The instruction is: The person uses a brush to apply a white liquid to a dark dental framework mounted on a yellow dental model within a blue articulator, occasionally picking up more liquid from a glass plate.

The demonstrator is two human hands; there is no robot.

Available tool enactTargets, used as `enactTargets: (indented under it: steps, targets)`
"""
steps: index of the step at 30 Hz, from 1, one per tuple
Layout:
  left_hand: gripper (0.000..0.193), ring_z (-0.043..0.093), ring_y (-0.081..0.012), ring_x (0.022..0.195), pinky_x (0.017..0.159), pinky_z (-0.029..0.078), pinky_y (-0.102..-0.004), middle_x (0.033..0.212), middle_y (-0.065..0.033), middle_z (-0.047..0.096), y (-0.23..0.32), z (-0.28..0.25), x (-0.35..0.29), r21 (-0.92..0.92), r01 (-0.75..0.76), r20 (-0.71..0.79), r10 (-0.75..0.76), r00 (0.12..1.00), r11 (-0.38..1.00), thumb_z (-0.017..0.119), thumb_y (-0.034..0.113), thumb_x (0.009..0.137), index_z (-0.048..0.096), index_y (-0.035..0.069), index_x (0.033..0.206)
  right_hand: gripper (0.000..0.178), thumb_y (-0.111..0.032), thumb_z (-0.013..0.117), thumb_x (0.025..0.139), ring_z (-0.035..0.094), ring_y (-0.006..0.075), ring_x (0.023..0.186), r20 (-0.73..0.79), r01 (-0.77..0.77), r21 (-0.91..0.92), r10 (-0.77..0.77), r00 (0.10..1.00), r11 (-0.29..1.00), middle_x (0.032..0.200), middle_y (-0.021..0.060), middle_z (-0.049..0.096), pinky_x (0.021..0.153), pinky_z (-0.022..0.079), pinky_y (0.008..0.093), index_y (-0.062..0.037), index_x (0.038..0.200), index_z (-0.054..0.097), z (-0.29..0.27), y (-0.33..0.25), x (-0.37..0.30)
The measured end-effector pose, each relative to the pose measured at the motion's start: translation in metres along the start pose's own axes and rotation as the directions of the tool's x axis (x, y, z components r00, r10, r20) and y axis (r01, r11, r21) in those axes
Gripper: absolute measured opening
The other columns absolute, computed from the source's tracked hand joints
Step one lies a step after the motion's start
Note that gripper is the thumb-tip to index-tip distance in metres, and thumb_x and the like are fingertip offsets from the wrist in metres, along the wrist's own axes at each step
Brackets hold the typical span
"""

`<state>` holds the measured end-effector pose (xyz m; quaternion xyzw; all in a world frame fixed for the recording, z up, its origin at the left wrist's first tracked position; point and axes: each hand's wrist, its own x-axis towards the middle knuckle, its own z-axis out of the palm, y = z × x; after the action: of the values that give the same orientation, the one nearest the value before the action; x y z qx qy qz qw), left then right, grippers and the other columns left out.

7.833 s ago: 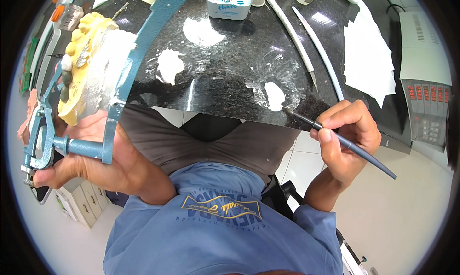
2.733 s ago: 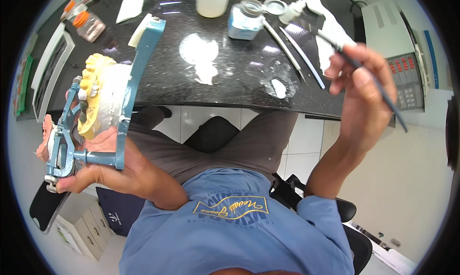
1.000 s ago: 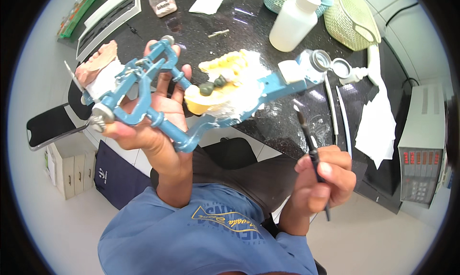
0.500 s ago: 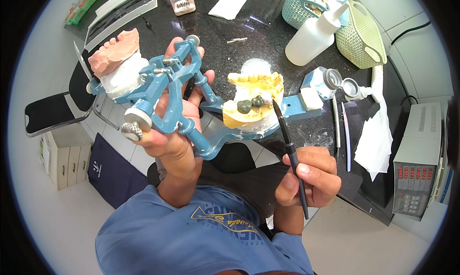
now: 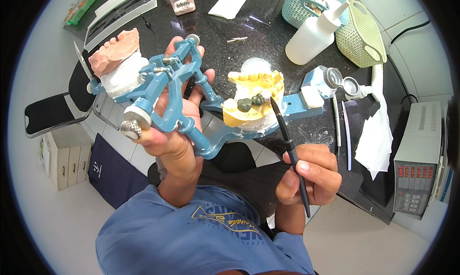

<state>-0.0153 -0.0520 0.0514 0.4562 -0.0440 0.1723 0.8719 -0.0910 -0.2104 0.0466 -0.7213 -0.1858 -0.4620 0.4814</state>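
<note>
Gripped in my left hand (image 5: pixel 177 131) is a blue dental articulator (image 5: pixel 179 105), hinged wide apart, its thumb by a knurled screw. Its left arm carries a pink tooth cast (image 5: pixel 115 52) on white plaster. On the other arm sits a yellow tooth cast (image 5: pixel 239 119) with two dark grey-green crowns (image 5: pixel 245 105) on it and a whitish tooth piece beside them. My right hand (image 5: pixel 309 174) pinches a slim black brush (image 5: pixel 287 140) like a pen. The brush tip meets or nearly meets the yellow cast next to the whitish piece; exact contact is too small to tell.
A white squeeze bottle (image 5: pixel 311 37), a teal basket (image 5: pixel 297 11) and a green basket (image 5: pixel 359 35) stand at the back right. Small open jars (image 5: pixel 330 78), thin tools (image 5: pixel 346 136) and tissue (image 5: pixel 374 143) lie nearer. A grey machine (image 5: pixel 417 164) stands far right.
The brush tip has shifted slightly left and up along the yellow cast, with my right hand tilting a little. My left hand and the articulator stay almost still.
</note>
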Motion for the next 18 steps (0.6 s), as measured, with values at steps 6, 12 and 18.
enactTargets:
  steps: [6,12,18]
  targets:
    - [0.121,0.033,-0.0473,0.131,0.099,0.036,-0.0593,0.147,-0.0249,0.029,0.0004,0.0036,-0.001,0.018,-0.006,-0.023,0.007,1.0,1.0,0.068,0.08,0.052,0.031,0.006,0.141,0.024,0.001,0.066,0.069,0.062,0.0195,0.057,0.003,0.005,0.003,-0.005,1.0,1.0,0.074,0.0105,0.062,0.051,0.05,0.0257,-0.005,0.09,0.056,0.0004,0.0007,0.0001]
    - [0.121,0.033,-0.0473,0.131,0.098,0.036,-0.0597,0.147,-0.0248,0.029,-0.0001,0.0009,-0.0005,0.015,-0.001,-0.006,0.001,1.0,1.0,0.068,0.08,0.053,0.031,0.006,0.141,0.023,0.0,0.066,0.07,0.062,0.0196,0.057,0.011,0.004,0.0,-0.004,1.0,1.0,0.074,0.0106,0.062,0.05,0.05,0.0259,-0.0047,0.09,0.056,0.0008,0.0006,0.0009]
    - [0.124,0.033,-0.0481,0.131,0.098,0.036,-0.0597,0.147,-0.0259,0.028,-0.0008,-0.0009,0.0002,-0.008,-0.005,0.002,0.005,1.0,1.0,0.069,0.079,0.052,0.029,0.005,0.142,0.022,0.0,0.066,0.071,0.062,0.0194,0.059,-0.027,-0.003,0.028,0.004,1.0,1.0,0.075,0.0104,0.062,0.049,0.048,0.0257,-0.0046,0.09,0.056,-0.0013,0.0017,-0.0013]
